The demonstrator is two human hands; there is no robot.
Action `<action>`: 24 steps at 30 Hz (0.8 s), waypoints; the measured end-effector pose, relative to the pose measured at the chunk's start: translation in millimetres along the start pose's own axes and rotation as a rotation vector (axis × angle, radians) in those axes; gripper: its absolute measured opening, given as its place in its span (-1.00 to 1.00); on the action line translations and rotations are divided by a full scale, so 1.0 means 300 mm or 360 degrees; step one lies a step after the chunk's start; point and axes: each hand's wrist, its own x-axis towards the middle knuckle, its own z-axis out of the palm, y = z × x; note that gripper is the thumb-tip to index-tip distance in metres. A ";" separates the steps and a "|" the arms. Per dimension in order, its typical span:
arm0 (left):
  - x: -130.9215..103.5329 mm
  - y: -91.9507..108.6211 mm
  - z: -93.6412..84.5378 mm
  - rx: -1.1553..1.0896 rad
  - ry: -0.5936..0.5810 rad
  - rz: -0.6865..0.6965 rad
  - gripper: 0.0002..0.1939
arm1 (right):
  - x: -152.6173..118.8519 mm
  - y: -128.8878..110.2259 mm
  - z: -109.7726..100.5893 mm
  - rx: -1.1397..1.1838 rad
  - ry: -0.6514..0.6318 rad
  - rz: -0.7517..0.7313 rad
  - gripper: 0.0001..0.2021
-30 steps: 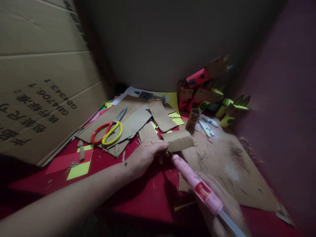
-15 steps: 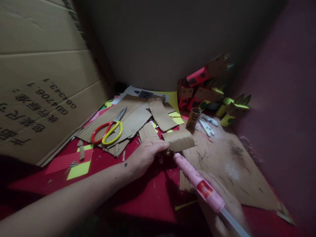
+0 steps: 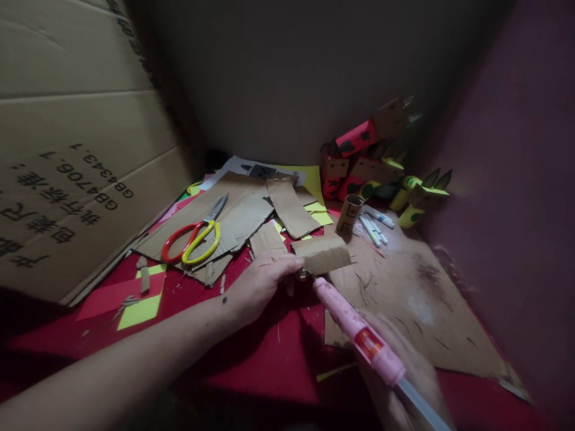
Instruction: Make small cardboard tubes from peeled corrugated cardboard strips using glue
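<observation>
My left hand (image 3: pixel 265 281) pinches the left end of a small curved cardboard piece (image 3: pixel 322 254) above the red table surface (image 3: pixel 256 365). A pink glue gun (image 3: pixel 354 326) with a clear stick in its rear is gripped in my right hand (image 3: pixel 404 365), whose fingers are partly hidden behind it. The gun's tip is close under the cardboard piece's lower edge; whether they touch cannot be made out. Behind the piece stands a cardboard tube (image 3: pixel 349 215) with dark marks on it.
Scissors (image 3: pixel 193 239) with red and yellow handles lie on cardboard sheets (image 3: pixel 245 197) at the left. White markers (image 3: pixel 372 228) rest on a cardboard board (image 3: pixel 404 299). Red and yellow paper figures (image 3: pixel 359 161) stand behind. A big carton (image 3: pixel 81 120) rises at the left.
The whole view has shifted slightly, so things appear a little further left. Both hands keep nearly the same pose, with the glue gun and cardboard piece still held.
</observation>
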 end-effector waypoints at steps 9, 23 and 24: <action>-0.002 0.004 -0.005 0.0080 0.0002 0.0013 -0.63 | -0.022 0.026 -0.023 -0.0005 0.0030 0.0056 -0.65; 0.003 -0.004 -0.007 0.0135 -0.0022 -0.0031 -0.62 | -0.030 0.047 -0.018 -0.0077 0.0028 0.0068 -0.64; 0.004 -0.005 -0.008 0.0127 -0.0032 -0.0025 -0.63 | -0.031 0.049 -0.022 -0.0085 0.0026 0.0076 -0.65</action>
